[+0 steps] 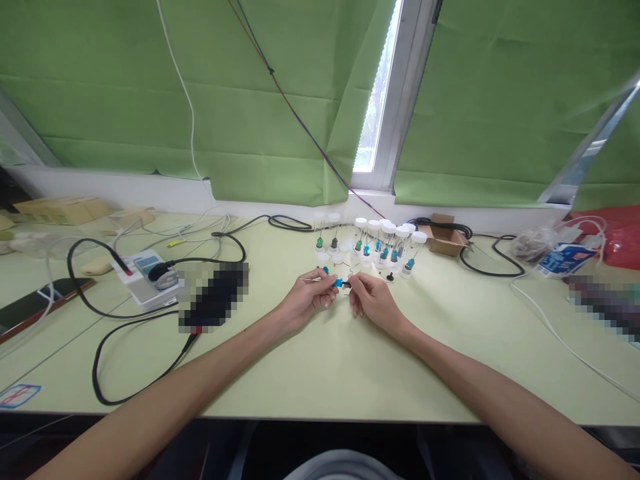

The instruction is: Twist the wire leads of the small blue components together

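My left hand (316, 295) pinches a small blue part (339, 283) between thumb and fingers. Opposite it, my right hand (371, 297) is closed on a thin black piece (347, 285) that meets the blue part's right end; its exact kind is too small to tell. Another bit of blue (326, 271) shows just behind my left fingers. Beyond my hands stand several clear tubes with white caps (401, 231), holding blue or green pieces. A small black part (390, 277) rests on the table near my right hand.
A white power box (145, 277) with black cables stands on the left. Behind the tubes at the right is an open cardboard box (445, 239). A blue and white packet (567, 259) and a red bag (623, 237) lie far right. The table's front edge (345, 420) runs below my hands.
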The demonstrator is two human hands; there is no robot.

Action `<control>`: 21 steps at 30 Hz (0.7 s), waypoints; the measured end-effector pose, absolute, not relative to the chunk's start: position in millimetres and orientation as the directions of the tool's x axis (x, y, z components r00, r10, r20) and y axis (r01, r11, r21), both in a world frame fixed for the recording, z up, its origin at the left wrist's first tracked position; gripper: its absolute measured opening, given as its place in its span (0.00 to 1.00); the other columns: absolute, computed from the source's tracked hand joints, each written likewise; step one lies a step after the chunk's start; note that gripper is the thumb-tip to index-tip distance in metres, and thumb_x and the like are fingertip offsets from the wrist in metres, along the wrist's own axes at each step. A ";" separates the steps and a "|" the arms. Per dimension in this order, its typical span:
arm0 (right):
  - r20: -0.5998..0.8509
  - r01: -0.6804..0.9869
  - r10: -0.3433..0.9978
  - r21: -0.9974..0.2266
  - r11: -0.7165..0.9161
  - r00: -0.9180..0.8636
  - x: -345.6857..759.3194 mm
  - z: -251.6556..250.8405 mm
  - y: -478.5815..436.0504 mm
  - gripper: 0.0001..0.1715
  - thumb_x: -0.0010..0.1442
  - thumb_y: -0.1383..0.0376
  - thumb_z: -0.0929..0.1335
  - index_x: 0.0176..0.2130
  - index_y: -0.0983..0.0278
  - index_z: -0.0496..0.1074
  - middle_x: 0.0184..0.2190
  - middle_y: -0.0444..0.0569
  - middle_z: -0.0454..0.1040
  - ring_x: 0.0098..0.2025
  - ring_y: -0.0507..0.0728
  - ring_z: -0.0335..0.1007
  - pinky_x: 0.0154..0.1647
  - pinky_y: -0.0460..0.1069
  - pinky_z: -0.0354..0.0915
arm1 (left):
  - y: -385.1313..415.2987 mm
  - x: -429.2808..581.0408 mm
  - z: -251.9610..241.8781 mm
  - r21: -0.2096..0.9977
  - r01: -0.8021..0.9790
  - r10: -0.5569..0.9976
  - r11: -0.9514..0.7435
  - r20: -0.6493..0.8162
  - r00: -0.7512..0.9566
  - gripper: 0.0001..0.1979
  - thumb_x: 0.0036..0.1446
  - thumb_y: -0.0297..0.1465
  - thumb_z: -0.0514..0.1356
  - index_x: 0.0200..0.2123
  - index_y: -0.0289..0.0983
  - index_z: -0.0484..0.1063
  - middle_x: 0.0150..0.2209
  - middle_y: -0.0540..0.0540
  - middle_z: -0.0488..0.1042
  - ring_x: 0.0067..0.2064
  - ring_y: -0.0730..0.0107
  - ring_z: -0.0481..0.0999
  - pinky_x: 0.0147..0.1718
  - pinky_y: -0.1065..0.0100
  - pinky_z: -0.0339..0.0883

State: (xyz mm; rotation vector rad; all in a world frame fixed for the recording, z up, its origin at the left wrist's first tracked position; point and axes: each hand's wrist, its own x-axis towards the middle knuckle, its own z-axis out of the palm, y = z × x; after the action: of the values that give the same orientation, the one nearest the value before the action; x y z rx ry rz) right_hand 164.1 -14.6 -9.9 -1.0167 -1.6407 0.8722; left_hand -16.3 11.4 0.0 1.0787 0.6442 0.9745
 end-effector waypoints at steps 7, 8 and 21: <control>0.406 0.099 0.890 -0.897 0.432 -0.205 163.1 -11.8 -13.4 0.17 0.61 0.55 0.67 0.46 0.62 0.65 0.27 0.42 0.70 0.23 0.51 0.68 0.23 0.46 0.65 | 13.4 -16.9 0.7 0.919 -0.363 0.908 0.150 0.017 0.419 0.13 0.51 0.33 0.67 0.25 0.34 0.67 0.25 0.48 0.73 0.25 0.77 0.70 0.23 0.75 0.60; 0.412 0.085 0.887 -0.896 0.436 -0.209 162.8 -12.5 -13.1 0.17 0.61 0.55 0.67 0.45 0.62 0.64 0.27 0.42 0.70 0.23 0.51 0.68 0.23 0.47 0.66 | 13.1 -16.8 0.7 0.919 -0.363 0.908 0.153 0.014 0.420 0.13 0.51 0.33 0.67 0.25 0.34 0.67 0.25 0.47 0.73 0.26 0.77 0.70 0.23 0.75 0.60; 0.377 0.191 0.899 -0.887 0.420 -0.222 164.4 -11.9 -15.0 0.17 0.64 0.52 0.63 0.34 0.62 0.66 0.20 0.40 0.67 0.19 0.50 0.64 0.22 0.46 0.62 | 12.2 -18.4 -0.7 0.939 -0.316 0.886 0.137 0.027 0.463 0.14 0.51 0.34 0.67 0.26 0.35 0.66 0.27 0.46 0.75 0.25 0.77 0.70 0.23 0.74 0.61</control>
State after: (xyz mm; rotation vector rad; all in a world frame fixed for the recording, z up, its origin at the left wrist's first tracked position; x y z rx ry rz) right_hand 164.4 -15.0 -11.9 -0.9620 -1.6826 0.8931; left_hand -18.4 12.2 -0.7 1.1053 0.6408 0.9617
